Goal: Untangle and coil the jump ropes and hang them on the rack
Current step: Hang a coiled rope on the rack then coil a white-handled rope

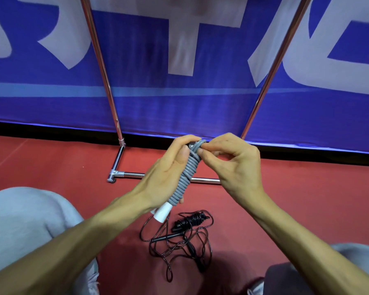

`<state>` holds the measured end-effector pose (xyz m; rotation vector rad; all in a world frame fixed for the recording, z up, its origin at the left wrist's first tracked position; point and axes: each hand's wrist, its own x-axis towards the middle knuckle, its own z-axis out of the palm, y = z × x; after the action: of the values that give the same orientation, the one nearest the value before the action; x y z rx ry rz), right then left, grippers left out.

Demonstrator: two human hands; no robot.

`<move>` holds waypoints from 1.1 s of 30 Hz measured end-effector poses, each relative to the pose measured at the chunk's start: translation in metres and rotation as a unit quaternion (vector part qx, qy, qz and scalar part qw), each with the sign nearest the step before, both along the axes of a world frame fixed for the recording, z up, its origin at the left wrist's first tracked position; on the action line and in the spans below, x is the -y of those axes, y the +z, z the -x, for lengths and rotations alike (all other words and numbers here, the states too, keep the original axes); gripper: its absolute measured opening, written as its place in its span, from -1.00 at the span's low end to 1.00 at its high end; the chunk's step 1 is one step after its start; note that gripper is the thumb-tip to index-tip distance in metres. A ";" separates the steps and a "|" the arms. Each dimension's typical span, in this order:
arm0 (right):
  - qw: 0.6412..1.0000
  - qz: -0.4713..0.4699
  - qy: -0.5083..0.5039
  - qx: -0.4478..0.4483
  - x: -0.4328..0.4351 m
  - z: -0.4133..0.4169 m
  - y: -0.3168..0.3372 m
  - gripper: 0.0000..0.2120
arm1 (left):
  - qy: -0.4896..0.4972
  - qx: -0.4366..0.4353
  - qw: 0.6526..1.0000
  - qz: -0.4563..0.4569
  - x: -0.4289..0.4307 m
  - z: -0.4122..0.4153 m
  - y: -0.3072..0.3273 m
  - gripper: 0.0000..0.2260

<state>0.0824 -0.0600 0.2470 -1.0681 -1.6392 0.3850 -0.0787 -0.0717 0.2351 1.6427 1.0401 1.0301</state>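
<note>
A grey jump rope (184, 179) is wound in tight turns around its white handles, whose ends stick out at the bottom. My left hand (168, 171) grips this bundle around its middle, holding it tilted. My right hand (230, 162) pinches the rope's last turn at the top end of the bundle. On the red floor below lies a black jump rope (179, 239), loose and tangled, with its black handles among the loops. The chrome rack (113, 112) stands just behind, with two slanted uprights and a low bar on the floor.
A blue banner with large white letters (179, 60) hangs behind the rack. My knees in grey trousers (26, 220) frame the floor on both sides. The rack's foot and cross bar (132, 175) lie just beyond my hands.
</note>
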 end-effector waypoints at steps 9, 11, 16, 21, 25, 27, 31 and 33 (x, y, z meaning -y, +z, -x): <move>0.997 0.072 -0.025 -0.014 0.001 0.002 0.004 -0.85 | 0.028 -0.018 0.999 -0.021 -0.007 -0.001 0.001 -0.82; 0.998 0.057 -0.029 0.006 0.003 0.003 0.003 -0.88 | 0.042 -0.055 0.997 -0.046 -0.009 -0.001 -0.001 -0.83; 0.998 0.052 -0.024 0.027 0.000 0.003 0.006 -0.86 | 0.060 -0.171 0.978 -0.101 -0.009 0.001 -0.007 -0.86; 0.988 0.059 -0.061 0.130 -0.007 0.005 -0.001 -0.95 | 0.097 -0.233 0.959 -0.126 -0.006 0.003 -0.007 -0.88; 0.975 0.149 -0.048 0.157 -0.009 0.002 -0.002 -0.89 | 0.108 -0.322 0.928 -0.156 -0.004 0.004 -0.006 -0.82; 0.967 0.183 -0.028 0.175 -0.008 0.002 -0.001 -0.90 | 0.097 -0.355 0.917 -0.150 -0.005 0.004 -0.006 -0.73; 0.966 0.234 0.021 0.108 -0.005 -0.001 0.004 -0.86 | 0.072 -0.388 0.909 -0.137 -0.008 0.006 -0.002 -0.65; 0.965 0.254 0.039 0.054 -0.004 -0.002 0.007 -0.80 | 0.058 -0.367 0.918 -0.141 -0.010 0.006 -0.002 -0.68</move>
<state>0.0846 -0.0556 0.2544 -1.4232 -1.7276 0.8444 -0.0851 -0.0620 0.2331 2.3153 1.5351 0.6468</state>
